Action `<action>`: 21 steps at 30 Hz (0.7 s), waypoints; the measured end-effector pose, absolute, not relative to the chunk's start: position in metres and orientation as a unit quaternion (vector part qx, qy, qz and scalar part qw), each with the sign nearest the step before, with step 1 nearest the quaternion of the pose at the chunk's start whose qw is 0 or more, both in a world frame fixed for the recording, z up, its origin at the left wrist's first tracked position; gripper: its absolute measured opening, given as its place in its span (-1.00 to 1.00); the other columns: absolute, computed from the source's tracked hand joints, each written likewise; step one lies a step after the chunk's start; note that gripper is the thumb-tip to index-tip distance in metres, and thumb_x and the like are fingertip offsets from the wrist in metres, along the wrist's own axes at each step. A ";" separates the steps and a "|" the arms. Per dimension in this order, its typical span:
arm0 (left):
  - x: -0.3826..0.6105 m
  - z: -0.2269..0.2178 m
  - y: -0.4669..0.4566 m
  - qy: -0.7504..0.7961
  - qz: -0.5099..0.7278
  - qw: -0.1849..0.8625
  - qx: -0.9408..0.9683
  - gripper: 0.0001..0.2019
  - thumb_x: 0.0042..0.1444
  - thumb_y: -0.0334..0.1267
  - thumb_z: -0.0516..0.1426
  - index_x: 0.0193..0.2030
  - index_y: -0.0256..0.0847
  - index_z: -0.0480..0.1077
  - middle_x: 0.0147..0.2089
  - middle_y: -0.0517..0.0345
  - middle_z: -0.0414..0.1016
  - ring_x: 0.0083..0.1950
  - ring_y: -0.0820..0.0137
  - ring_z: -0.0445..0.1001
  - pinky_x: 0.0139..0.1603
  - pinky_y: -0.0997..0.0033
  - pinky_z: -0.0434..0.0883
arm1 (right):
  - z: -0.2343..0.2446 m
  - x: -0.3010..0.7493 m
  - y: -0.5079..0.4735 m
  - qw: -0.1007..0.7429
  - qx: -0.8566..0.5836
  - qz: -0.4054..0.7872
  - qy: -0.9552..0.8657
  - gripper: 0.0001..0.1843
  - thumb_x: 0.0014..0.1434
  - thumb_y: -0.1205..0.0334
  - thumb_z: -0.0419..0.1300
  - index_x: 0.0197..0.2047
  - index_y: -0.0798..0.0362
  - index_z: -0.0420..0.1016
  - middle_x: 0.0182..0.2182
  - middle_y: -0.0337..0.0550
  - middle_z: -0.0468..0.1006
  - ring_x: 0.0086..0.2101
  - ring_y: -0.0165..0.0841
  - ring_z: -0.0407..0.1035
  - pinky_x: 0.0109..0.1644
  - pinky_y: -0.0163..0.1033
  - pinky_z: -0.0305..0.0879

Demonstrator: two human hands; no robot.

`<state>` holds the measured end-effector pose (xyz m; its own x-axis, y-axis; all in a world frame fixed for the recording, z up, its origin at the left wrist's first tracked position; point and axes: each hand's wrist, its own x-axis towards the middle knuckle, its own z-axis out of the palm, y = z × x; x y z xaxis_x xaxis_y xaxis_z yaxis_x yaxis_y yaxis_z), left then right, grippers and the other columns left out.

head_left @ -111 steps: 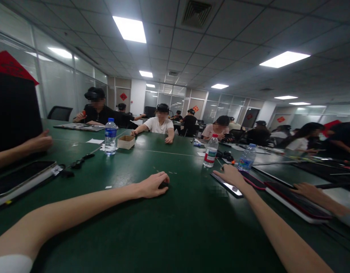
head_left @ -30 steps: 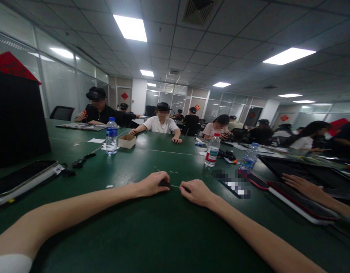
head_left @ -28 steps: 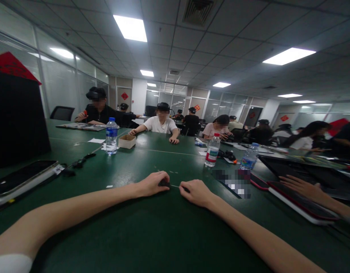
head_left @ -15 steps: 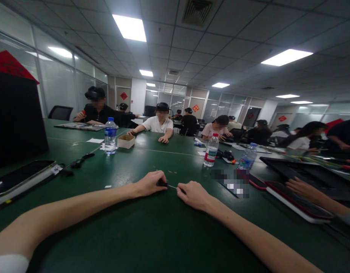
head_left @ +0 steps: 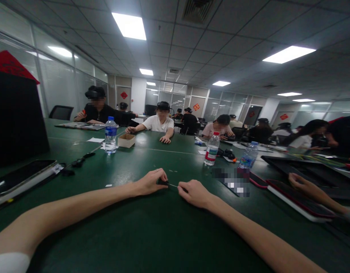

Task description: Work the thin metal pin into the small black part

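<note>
Over the middle of the green table point(head_left: 135, 227), my left hand point(head_left: 150, 182) pinches a small black object point(head_left: 163, 182) between thumb and fingers. Its kind is too small to make out. My right hand point(head_left: 194, 194) is closed, palm down, a short way to the right. A thin, pale rod point(head_left: 173, 185) spans the gap between both hands; one end disappears into my right fingers and the other meets or nears the black object. Whether the two touch I cannot tell.
Bottles stand ahead: a blue-capped one point(head_left: 110, 135), a red-capped one point(head_left: 212, 149) and another point(head_left: 248, 156). Beyond is an open box point(head_left: 126, 141). A tablet-like device point(head_left: 24, 178) lies left. At right, a co-worker's hand point(head_left: 301, 184) hovers over a red-edged device point(head_left: 300, 201).
My left hand's fingers have shifted up slightly above the black object. My right hand has barely moved. The co-worker's hand at the right has risen a little.
</note>
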<state>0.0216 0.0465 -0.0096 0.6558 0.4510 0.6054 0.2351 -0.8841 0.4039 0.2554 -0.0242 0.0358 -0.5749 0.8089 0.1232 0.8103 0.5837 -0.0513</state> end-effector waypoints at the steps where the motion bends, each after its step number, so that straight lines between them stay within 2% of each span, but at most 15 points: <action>1: 0.022 -0.010 0.047 0.195 0.368 0.144 0.898 -0.78 0.08 -0.27 0.24 -0.29 -0.24 0.24 -0.19 0.13 0.39 -0.21 0.42 0.39 -0.21 0.44 0.36 | 0.036 0.255 -0.024 0.064 -0.461 -0.002 -0.885 -0.58 0.36 0.07 -0.13 -0.36 0.08 0.41 -0.55 -0.26 0.40 -0.56 -0.49 0.24 -0.37 -0.36 0.11; 8: 0.022 -0.013 0.049 0.209 0.373 0.122 0.896 -0.81 0.10 -0.25 0.22 -0.27 -0.24 0.27 -0.19 0.14 0.38 -0.20 0.42 0.40 -0.21 0.44 0.38 | 0.040 0.249 -0.031 0.056 -0.508 0.025 -0.859 -0.55 0.37 0.00 -0.15 -0.30 0.05 0.43 -0.47 -0.20 0.48 -0.51 -0.45 0.33 -0.33 -0.34 0.19; 14: 0.021 -0.013 0.047 0.219 0.370 0.099 0.897 -0.84 0.13 -0.28 0.19 -0.26 -0.24 0.27 -0.19 0.14 0.37 -0.20 0.43 0.40 -0.21 0.46 0.39 | 0.042 0.243 -0.036 0.068 -0.532 0.122 -0.835 -0.54 0.37 -0.01 -0.17 -0.24 0.06 0.45 -0.36 -0.15 0.53 -0.43 -0.42 0.38 -0.38 -0.36 0.22; 21: 0.020 -0.012 0.046 0.210 0.385 0.087 0.894 -0.82 0.11 -0.27 0.21 -0.28 -0.24 0.26 -0.23 0.15 0.36 -0.23 0.43 0.39 -0.23 0.46 0.38 | 0.039 0.243 -0.035 0.088 -0.520 0.106 -0.843 -0.54 0.37 0.04 -0.15 -0.34 0.08 0.44 -0.45 -0.18 0.50 -0.50 -0.45 0.32 -0.41 -0.36 0.17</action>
<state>0.0201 0.0459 -0.0122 0.6152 0.4423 0.6526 0.3084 -0.8969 0.3171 0.2429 -0.0352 0.0386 -0.4435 0.8954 0.0381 0.8584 0.4366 -0.2694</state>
